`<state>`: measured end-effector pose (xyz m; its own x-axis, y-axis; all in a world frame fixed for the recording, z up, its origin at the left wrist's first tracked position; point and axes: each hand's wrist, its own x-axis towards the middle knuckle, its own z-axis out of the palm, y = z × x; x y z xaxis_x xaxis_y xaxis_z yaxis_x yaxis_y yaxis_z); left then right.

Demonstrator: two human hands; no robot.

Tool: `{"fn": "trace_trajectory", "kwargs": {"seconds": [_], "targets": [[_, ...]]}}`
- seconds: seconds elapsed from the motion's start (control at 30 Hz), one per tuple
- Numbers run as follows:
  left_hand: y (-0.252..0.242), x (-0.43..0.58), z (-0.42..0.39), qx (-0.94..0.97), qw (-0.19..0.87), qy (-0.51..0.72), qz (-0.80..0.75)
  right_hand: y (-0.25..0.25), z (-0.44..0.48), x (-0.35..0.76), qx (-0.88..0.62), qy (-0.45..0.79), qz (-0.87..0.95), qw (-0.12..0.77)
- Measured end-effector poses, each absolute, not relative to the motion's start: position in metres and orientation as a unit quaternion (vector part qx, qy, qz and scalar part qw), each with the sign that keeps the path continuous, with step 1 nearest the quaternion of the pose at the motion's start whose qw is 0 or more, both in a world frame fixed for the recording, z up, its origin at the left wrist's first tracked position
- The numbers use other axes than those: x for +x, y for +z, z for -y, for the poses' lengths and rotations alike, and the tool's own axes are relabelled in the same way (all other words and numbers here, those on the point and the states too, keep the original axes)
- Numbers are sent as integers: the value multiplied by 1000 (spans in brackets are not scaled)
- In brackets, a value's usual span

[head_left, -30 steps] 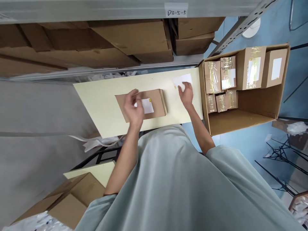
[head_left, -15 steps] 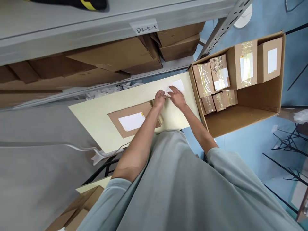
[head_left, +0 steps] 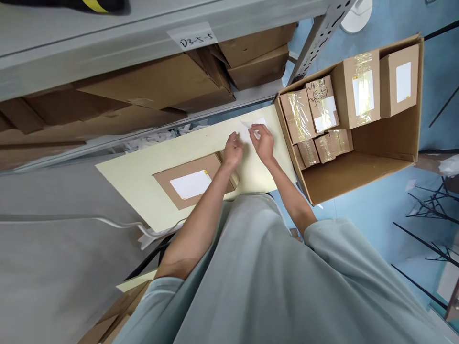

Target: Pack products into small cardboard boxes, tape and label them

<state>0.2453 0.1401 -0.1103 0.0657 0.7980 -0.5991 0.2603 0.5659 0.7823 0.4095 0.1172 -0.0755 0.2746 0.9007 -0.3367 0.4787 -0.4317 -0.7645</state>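
On pale board [head_left: 256, 169]: white paper [head_left: 245, 135], near brown box [head_left: 212, 165];
Right hand [head_left: 263, 144]: fingertips pinching white paper (corner looks lifted);
Left hand [head_left: 233, 151]: fingers curled beside paper; can't tell if holding anything

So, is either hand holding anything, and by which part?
The right hand seems to pinch the white slip by a raised edge; whether the left hand holds anything can't be told.

Above and left of the fingers [head_left: 261, 129], we read "D3-5-5", handwritten on a white label [head_left: 192, 36] on the grey shelf edge [head_left: 107, 59]. To their right, inside the large carton [head_left: 358, 177], we see dark handwriting on a small taped box [head_left: 318, 95], too unclear for us to read reliably.
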Motion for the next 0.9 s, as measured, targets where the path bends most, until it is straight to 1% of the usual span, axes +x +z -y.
{"fn": "trace_trajectory", "kwargs": {"seconds": [0.07, 0.17, 0.27, 0.33, 0.47, 0.6, 0.7, 0.9], "targets": [[-105, 253, -145, 520, 560, 190, -617, -63, -116, 427, -775, 347, 441, 291], [-95, 270, -159, 675, 479, 71, -557, -46, -113, 456, -809, 285, 418, 300], [-89, 284, -175, 765, 408, -44, -496, -35, -112, 479, -820, 251, 424, 291], [-88, 288, -183, 793, 385, -85, -464, -30, -113, 489, -821, 252, 429, 281], [-90, 278, -186, 809, 367, -109, -447, -24, -114, 500, -823, 270, 424, 266], [-86, 273, -186, 823, 367, -103, -422, -22, -113, 503, -826, 284, 419, 250], [-85, 288, -188, 839, 374, -88, -386, -22, -113, 502, -830, 286, 414, 239], [-91, 317, -191, 838, 369, -112, -386, -20, -113, 503, -836, 277, 399, 256]]}}
